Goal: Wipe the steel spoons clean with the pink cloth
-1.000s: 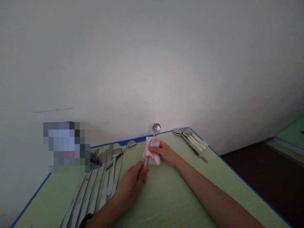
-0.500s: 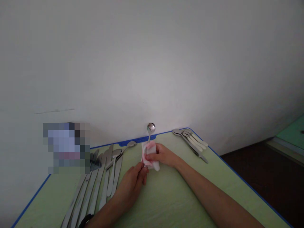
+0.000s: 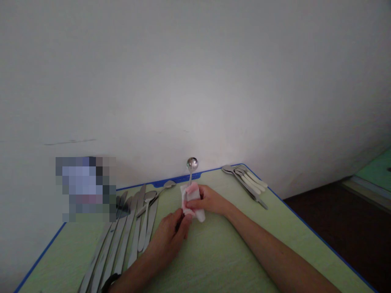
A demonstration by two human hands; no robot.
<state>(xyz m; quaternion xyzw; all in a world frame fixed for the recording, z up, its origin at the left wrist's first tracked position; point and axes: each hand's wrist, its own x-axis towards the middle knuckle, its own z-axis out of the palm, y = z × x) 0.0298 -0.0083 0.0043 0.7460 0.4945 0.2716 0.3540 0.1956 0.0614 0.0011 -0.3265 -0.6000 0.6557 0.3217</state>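
Note:
A shiny metal spoon [image 3: 192, 164] stands bowl-up in front of the wall, above the table. My right hand [image 3: 210, 200] is closed on a pink and white cloth [image 3: 195, 195], which is wrapped around the spoon's handle. Lower down, my left hand [image 3: 175, 228] pinches what looks like the handle's lower end, largely hidden by the fingers. To the left of my left hand lie several metal knives [image 3: 114, 248], with a few spoons [image 3: 150, 197] among them.
Several spoons [image 3: 227, 169] and white-handled pieces of cutlery [image 3: 249, 181] lie at the back right. The green table [image 3: 232, 252] has a blue edge and stands against a pale wall [image 3: 195, 81]. A blurred-out object [image 3: 82, 187] sits at the back left.
The spoon and the cloth have shifted slightly to the left. My left thumb and fingers have moved apart a little around the handle end. The cutlery on the table has stayed put.

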